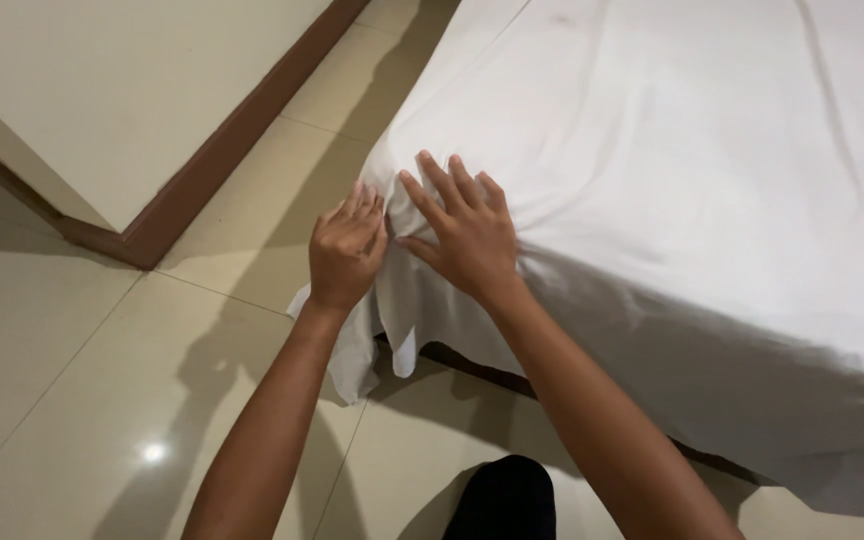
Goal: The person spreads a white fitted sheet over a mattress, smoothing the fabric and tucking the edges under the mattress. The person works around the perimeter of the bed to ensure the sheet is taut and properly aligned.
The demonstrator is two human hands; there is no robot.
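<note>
At the bed corner, the right hand presses flat with fingers spread on the white sheet while the left hand pinches its hanging fold, the corner not yet tucked, cloth trailing onto the floor.

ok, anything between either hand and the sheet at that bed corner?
Nothing visible. The right hand lies flat, fingers spread, on the white sheet at the corner, and the left hand pinches the sheet's fold just beside it. Only the tiled floor lies below the hanging cloth.
</note>
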